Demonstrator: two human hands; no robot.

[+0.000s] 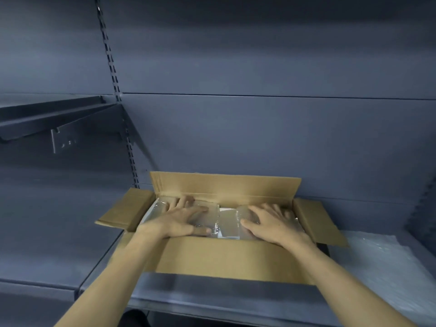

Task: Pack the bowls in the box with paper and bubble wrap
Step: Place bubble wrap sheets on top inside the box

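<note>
An open cardboard box (pixel 226 258) stands on a grey shelf, all its flaps folded outward. Inside lies clear bubble wrap (pixel 227 226) over rounded shapes that look like wrapped bowls; a strip of white paper (pixel 227 210) shows beneath it near the back. My left hand (pixel 181 220) lies flat on the left bundle with fingers spread. My right hand (pixel 271 223) presses with spread fingers on the right bundle. The bowls themselves are hidden under wrap and hands.
A loose sheet of bubble wrap (pixel 387 263) lies on the shelf (pixel 212 300) right of the box. A dark empty shelf (pixel 54 116) on a bracket juts out at the upper left. The grey back panel (pixel 259 138) rises close behind the box.
</note>
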